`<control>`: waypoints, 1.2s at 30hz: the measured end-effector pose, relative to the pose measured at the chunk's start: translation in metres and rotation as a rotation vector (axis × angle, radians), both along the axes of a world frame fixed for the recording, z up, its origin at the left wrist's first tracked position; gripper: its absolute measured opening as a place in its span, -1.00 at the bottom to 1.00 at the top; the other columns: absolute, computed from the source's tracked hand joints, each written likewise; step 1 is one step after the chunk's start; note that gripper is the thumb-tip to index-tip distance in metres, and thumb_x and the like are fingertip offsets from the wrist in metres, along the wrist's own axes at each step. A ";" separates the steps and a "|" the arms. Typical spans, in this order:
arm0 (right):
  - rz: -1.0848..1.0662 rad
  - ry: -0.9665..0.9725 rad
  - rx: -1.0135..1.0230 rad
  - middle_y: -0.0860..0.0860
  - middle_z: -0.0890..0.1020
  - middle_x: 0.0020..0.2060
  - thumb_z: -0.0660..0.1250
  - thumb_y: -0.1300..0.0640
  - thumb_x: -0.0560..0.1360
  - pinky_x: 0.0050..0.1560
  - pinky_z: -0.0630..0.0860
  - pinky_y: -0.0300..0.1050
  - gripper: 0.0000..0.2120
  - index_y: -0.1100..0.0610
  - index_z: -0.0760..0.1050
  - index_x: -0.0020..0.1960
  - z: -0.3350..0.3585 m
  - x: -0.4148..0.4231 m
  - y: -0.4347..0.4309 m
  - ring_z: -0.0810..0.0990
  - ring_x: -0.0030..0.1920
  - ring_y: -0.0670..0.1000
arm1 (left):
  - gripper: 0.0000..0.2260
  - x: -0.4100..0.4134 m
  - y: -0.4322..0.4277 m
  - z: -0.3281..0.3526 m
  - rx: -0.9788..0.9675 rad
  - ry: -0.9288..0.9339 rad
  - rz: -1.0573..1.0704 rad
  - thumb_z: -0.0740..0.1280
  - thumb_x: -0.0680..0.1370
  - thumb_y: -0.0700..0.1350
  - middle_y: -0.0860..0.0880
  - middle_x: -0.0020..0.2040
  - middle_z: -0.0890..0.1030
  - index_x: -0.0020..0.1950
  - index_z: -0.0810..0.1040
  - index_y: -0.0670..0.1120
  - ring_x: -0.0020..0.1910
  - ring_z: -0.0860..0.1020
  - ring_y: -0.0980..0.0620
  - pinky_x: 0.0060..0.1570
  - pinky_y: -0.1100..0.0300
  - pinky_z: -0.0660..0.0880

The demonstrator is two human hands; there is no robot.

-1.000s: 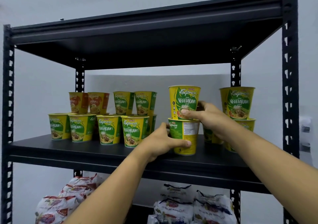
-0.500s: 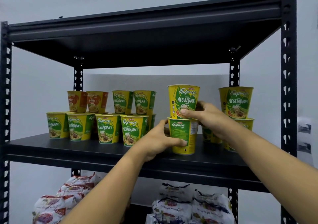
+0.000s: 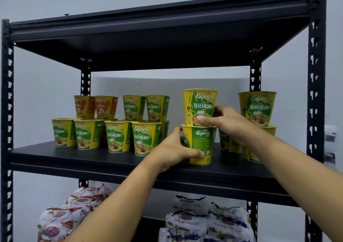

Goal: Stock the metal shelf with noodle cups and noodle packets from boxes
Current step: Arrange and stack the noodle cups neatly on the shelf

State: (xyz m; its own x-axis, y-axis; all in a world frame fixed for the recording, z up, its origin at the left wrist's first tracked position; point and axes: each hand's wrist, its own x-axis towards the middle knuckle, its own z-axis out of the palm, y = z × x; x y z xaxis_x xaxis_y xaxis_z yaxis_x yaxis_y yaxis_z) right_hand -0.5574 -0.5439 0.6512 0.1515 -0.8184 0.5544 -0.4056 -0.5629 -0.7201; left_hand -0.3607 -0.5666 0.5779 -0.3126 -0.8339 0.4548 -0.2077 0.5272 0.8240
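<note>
1. Since a second ago the lower noodle cup [image 3: 199, 145] has turned, green panel outward; it stands mid-shelf under the upper noodle cup [image 3: 199, 106].
2. The left hand [image 3: 172, 152] curls round the lower cup; the right hand [image 3: 228, 124] grips the upper cup's base.
3. Probably light and thin-walled: hold the sides gently.
4. More cups [image 3: 144, 139] flank them on the metal shelf [image 3: 74, 160].

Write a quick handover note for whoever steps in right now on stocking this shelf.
Left hand grips the lower cup of a two-cup stack standing on the middle shelf.
Right hand holds the upper cup, which sits on the lower one.
Done: a cup group at the left and a cup stack at the right of this shelf; noodle packets on the level below.
Left: probably release this stack, then fill the gaps. Boxes are out of view.
</note>
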 end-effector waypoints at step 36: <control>-0.091 0.077 0.001 -0.21 0.63 -0.03 0.55 -0.17 0.40 -0.15 0.41 -0.22 -0.68 -0.11 0.51 0.02 0.005 0.012 0.014 0.57 -0.01 -0.18 | -0.27 0.003 0.003 -0.001 -0.011 -0.019 -0.022 0.65 0.32 -0.25 -0.04 0.15 0.68 0.37 0.36 0.03 0.12 0.69 0.01 0.24 -0.03 0.61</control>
